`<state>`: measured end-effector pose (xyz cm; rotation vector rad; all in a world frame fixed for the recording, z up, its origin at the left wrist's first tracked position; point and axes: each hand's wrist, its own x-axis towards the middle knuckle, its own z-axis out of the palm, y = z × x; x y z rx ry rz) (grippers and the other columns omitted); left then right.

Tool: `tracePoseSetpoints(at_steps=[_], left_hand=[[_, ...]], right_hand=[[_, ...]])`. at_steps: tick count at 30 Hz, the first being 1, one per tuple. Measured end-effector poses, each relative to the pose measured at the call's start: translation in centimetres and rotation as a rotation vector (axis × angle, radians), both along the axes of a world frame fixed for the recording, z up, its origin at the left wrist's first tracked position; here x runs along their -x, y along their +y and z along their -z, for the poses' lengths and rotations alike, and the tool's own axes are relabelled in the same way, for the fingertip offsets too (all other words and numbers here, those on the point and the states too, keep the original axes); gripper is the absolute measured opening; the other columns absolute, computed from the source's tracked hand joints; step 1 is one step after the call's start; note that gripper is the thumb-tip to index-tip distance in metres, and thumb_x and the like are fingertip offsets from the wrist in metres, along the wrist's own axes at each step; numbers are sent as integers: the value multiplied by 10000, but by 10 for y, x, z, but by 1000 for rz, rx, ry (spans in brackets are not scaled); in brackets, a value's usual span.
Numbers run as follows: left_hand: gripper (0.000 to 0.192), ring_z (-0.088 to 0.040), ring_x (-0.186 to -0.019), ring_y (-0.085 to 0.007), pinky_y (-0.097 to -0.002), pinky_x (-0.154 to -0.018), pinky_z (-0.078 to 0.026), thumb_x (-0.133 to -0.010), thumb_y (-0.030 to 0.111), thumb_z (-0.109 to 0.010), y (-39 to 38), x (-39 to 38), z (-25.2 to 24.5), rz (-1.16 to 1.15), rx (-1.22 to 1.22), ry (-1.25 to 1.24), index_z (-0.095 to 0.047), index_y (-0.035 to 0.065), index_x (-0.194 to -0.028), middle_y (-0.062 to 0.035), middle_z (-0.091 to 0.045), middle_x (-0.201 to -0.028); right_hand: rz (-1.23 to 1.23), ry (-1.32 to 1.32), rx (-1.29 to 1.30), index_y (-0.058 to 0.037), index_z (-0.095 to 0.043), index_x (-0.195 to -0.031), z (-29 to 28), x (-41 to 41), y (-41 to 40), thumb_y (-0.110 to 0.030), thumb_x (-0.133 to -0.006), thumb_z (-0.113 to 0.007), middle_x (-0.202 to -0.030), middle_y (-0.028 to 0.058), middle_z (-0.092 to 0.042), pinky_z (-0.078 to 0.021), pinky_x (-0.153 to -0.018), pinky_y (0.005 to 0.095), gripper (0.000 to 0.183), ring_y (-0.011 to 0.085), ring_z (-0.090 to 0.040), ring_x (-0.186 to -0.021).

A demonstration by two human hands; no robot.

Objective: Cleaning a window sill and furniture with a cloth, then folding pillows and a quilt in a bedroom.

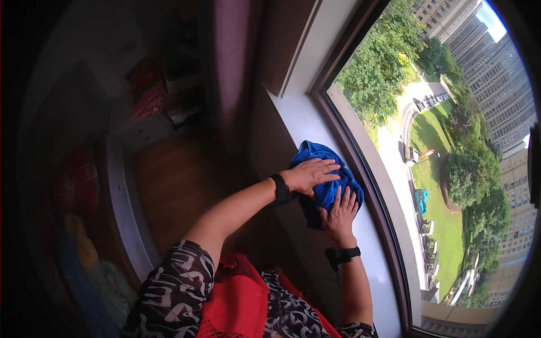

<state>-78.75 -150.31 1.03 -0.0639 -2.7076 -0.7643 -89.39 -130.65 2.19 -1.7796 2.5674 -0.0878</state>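
A crumpled blue cloth (323, 152) lies on the white windowsill (376, 249), beside the dark window frame (370, 177). Part of it hangs over the sill's inner edge. My left hand (310, 173) holds the cloth down from above, palm down, with its fingers stretched across the upper part. Lower down, my right hand (341, 211) presses on the same cloth with its fingers slightly spread. The palms hide some of the fabric. Each wrist wears a black band.
A window pane (422, 169) fills the right side, with trees, a lawn, parked vehicles and tall buildings outside. A pinkish curtain (232, 63) hangs beyond the sill. To the left, a wooden floor (181, 181) and a dim, pale-edged piece of furniture (127, 203) show.
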Motion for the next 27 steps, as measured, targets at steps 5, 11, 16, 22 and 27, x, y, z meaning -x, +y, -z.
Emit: tracePoseSetpoints(at_steps=[5, 11, 16, 22, 27], left_hand=[[976, -164, -1455, -276, -418, -1160, -202, -562, 107, -834, -18, 8, 19, -113, 119, -15, -375, 98, -1423, -115, -233, -1551], [913, -157, -1456, -293, -433, -1156, -201, -599, 131, -807, -26, 12, 22, -121, 98, -106, -386, 72, -1407, -144, -221, -1550], [846, -199, -1439, -318, -414, -1138, -213, -604, 122, -770, -26, 19, 33, -126, 130, -49, -423, 46, -1372, -174, -251, -1531], [835, -227, -1432, -319, -441, -1148, -215, -635, 184, -763, -34, 21, 38, -1, 132, 30, -408, 23, -1374, -181, -290, -1518], [509, -376, -1333, -322, -439, -1104, -285, -732, 84, -643, -56, 14, 76, 30, -1, 315, -549, 52, -1231, -153, -454, -1400]], right_hand=[[-83, 0, 16, 108, -195, -1432, 11, 3, -47, -352, -797, -672, -1484, 326, -185, -147, -1107, 595, 918, 502, -161, -1380], [-130, -48, -40, 140, -216, -1411, 16, 10, -57, -400, -775, -682, -1484, 340, -157, -138, -1115, 588, 955, 499, -121, -1393], [-214, -36, 4, 152, -190, -1396, 21, 19, -54, -297, -742, -732, -1477, 347, -139, -132, -1123, 575, 961, 507, -131, -1379], [-221, -12, 162, 27, -278, -1357, 29, 19, -48, -90, -690, -740, -1385, 338, -269, -219, -1082, 618, 820, 518, -268, -1293], [-119, -36, 271, 13, -471, -1202, 23, -22, -65, -20, -730, -699, -1281, 283, -399, -341, -999, 547, 526, 462, -406, -1167]])
